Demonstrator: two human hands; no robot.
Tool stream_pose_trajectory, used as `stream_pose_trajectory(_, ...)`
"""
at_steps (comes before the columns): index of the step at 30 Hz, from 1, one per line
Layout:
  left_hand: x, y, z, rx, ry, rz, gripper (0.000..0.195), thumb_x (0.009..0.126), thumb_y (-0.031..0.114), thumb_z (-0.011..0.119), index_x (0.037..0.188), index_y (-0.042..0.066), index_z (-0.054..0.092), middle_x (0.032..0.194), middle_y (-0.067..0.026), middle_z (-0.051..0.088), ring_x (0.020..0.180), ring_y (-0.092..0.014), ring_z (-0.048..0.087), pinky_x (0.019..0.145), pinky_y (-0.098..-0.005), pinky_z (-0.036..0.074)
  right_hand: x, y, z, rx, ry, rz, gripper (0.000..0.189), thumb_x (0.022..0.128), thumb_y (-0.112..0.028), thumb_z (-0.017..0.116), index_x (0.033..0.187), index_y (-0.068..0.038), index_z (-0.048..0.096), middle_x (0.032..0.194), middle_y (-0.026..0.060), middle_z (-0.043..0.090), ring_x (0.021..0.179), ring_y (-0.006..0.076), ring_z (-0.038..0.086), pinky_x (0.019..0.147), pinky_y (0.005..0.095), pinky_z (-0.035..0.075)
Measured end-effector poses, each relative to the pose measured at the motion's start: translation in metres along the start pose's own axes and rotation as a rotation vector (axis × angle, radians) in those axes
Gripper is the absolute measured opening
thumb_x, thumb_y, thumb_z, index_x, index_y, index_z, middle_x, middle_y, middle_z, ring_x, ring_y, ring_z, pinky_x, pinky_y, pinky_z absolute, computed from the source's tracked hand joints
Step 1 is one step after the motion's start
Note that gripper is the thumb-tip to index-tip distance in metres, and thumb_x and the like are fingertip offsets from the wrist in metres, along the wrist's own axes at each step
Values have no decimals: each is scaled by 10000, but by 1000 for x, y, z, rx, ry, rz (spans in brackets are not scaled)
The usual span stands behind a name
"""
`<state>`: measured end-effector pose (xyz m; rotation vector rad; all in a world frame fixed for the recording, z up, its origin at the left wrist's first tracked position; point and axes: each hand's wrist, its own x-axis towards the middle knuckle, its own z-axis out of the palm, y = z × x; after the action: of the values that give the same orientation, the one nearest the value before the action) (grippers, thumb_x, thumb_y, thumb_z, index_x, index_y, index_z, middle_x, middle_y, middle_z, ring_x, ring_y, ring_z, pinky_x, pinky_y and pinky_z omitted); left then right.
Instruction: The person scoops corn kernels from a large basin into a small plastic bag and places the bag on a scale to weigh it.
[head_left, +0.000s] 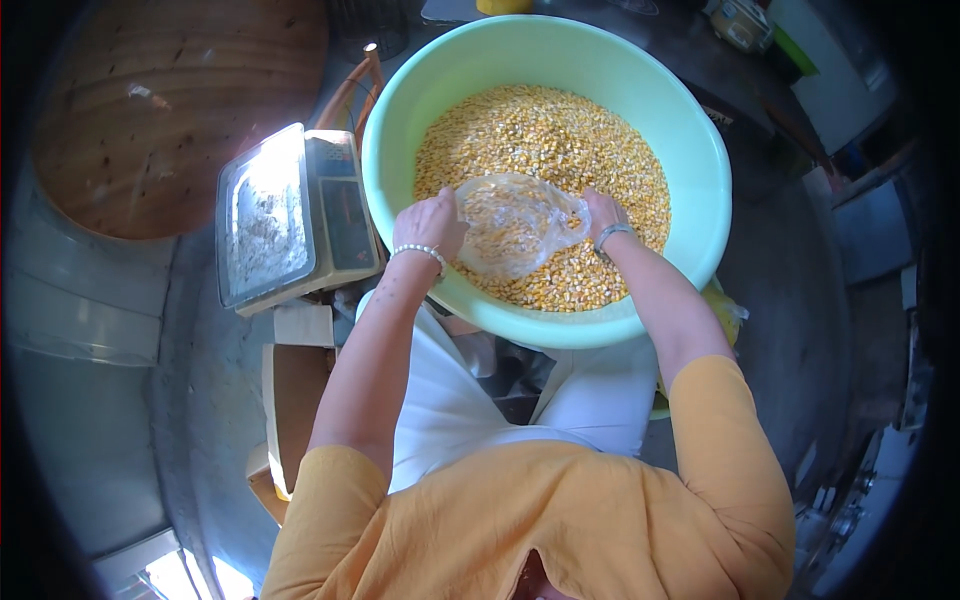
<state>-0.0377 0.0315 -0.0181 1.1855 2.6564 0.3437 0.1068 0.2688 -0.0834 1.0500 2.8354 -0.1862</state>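
Note:
A large pale green plastic basin (682, 180) holds a broad heap of dried corn kernels (525, 124). Over the kernels a clear plastic bag (510, 225) is stretched between my two hands. My left hand (435, 221), with a beaded bracelet at the wrist, grips the bag's left edge. Its other side is pinched by my right hand (604, 214), which wears a bangle. Kernels show through the thin film; whether any lie inside the bag I cannot tell.
Left of the basin stands a digital weighing scale (266, 214) with a metal tray. A round wooden tabletop (180, 112) is at the upper left. An open cardboard box (300, 405) sits below the scale. A rice cooker (741, 24) is at the far upper right.

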Motion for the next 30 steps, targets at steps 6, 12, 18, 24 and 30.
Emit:
stream_pose_trajectory(6,1,-2,4,8,-15,-14,243,789,247,537,894,28,552,849,-159,617,822,-299,588,724,-379,458,13,11,14,160,50,-96,244,791,-236,498,852,-19,589,861,217,592,830,353,577,734,415,448)
stream_pose_trajectory(12,5,-1,9,56,24,17,162,783,115,484,880,27,579,836,-152,624,806,-285,601,703,-361,475,25,25,2,368,388,-13,219,799,-243,532,767,-35,593,663,152,585,567,291,569,532,368,461)
stream_pose_trajectory(18,1,-4,6,67,57,-4,231,801,43,412,1012,14,502,798,-151,623,789,-277,607,680,-359,478,-9,-41,-84,1268,-28,116,181,821,-203,542,745,-43,580,511,-19,447,394,50,377,357,196,304)
stream_pose_trajectory(24,2,-1,5,58,59,21,188,779,35,436,959,12,484,799,-153,622,798,-272,607,687,-354,478,1,-108,-28,671,-184,-120,247,790,-245,550,737,-16,626,560,83,558,481,177,523,489,292,435)
stream_pose_trajectory(30,3,-3,9,45,74,35,171,739,53,491,905,17,512,815,-149,622,806,-270,605,710,-347,477,9,-136,-3,624,-185,-136,279,756,-253,552,863,-8,631,783,180,623,729,274,610,698,341,469)
